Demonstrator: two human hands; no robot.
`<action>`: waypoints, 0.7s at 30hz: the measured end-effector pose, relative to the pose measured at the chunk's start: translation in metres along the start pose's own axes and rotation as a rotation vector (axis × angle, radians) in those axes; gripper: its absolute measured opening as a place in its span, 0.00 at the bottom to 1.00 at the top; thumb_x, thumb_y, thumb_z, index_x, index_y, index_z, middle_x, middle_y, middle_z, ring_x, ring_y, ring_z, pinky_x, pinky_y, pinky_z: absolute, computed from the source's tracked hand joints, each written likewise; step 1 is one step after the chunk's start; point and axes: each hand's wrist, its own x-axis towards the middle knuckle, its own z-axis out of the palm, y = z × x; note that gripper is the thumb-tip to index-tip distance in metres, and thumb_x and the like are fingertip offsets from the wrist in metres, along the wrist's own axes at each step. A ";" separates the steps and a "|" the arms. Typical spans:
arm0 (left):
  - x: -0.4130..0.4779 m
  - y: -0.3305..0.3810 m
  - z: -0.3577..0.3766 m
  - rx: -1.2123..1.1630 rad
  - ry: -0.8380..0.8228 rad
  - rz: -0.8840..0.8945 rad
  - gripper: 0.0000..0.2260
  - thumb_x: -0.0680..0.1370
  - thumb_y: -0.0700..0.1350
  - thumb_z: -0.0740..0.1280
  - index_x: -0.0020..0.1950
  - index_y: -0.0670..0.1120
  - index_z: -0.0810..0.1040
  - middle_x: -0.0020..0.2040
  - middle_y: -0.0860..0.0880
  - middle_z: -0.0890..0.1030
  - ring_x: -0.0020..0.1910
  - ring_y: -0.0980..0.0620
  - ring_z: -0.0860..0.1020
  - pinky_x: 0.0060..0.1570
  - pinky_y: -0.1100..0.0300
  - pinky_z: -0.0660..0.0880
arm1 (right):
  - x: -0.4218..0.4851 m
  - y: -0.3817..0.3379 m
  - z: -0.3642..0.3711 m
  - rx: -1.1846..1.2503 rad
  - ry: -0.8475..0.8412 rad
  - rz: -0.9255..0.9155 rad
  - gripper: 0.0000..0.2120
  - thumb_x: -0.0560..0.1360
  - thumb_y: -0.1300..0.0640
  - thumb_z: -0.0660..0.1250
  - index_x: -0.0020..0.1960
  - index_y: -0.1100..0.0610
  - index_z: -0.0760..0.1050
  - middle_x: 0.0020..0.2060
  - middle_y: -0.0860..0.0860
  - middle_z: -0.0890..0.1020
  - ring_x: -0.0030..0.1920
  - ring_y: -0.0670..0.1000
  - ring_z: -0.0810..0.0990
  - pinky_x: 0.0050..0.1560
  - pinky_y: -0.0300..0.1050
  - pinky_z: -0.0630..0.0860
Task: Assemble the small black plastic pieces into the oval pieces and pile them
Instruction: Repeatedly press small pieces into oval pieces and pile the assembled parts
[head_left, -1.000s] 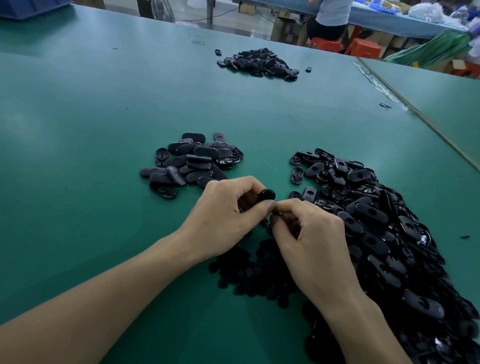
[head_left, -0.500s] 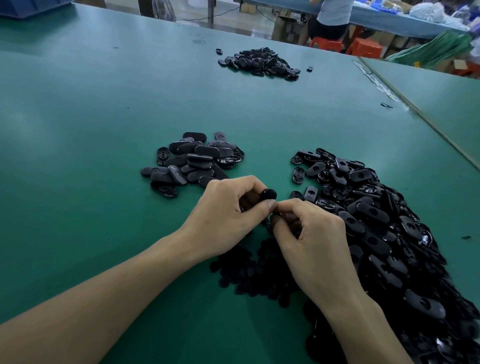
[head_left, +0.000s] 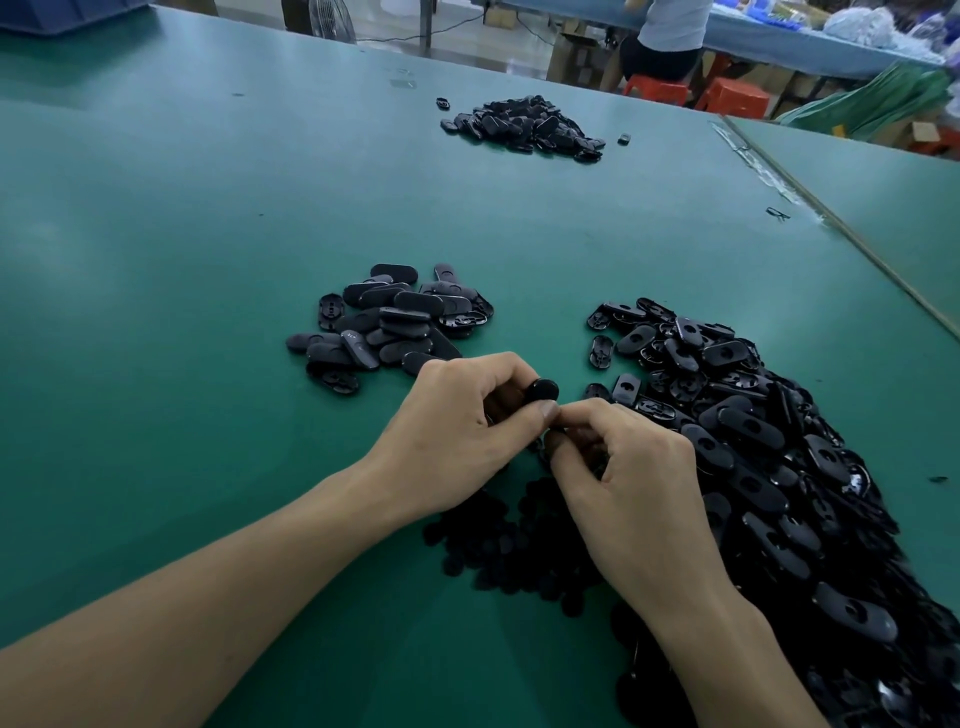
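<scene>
The left hand grips an oval piece between thumb and curled fingers. The piece's rounded end pokes up above the thumb, and the rest is hidden inside the grip. The right hand meets it thumb to thumb. Its fingers are curled tight and pinch something small and dark, seemingly a small black piece, though most of it is covered. Both hands hover low over the green bench, forearms reaching in from the near edge.

Directly under the wrists lies a scatter of small black pieces. Just beyond the left hand sits a low heap of oval pieces, many showing smooth closed faces. To the right, a much larger heap of oval pieces runs from beside the right hand to the near right corner, with holes showing in many of them. A third heap sits well apart at the far side of the bench.

Past the bench, a person sits at another table, with red stools nearby.
</scene>
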 end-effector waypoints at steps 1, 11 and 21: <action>0.000 0.000 0.000 0.001 0.000 -0.001 0.04 0.76 0.43 0.74 0.42 0.48 0.82 0.33 0.53 0.82 0.29 0.56 0.76 0.33 0.66 0.72 | 0.000 0.000 0.000 0.001 0.000 0.000 0.08 0.77 0.58 0.68 0.51 0.47 0.82 0.41 0.41 0.82 0.41 0.43 0.80 0.41 0.50 0.79; 0.000 0.001 0.000 0.010 0.003 0.004 0.04 0.76 0.42 0.74 0.42 0.48 0.82 0.32 0.53 0.82 0.29 0.58 0.75 0.33 0.67 0.72 | 0.000 0.000 -0.001 -0.011 -0.002 -0.006 0.08 0.76 0.59 0.68 0.51 0.48 0.82 0.41 0.41 0.81 0.41 0.44 0.79 0.42 0.49 0.78; -0.001 -0.001 0.000 -0.001 0.001 0.003 0.03 0.76 0.43 0.73 0.43 0.48 0.82 0.33 0.52 0.82 0.31 0.51 0.78 0.33 0.62 0.74 | -0.001 0.000 0.000 -0.005 0.000 -0.002 0.07 0.76 0.59 0.69 0.50 0.48 0.82 0.40 0.42 0.81 0.41 0.43 0.79 0.41 0.49 0.78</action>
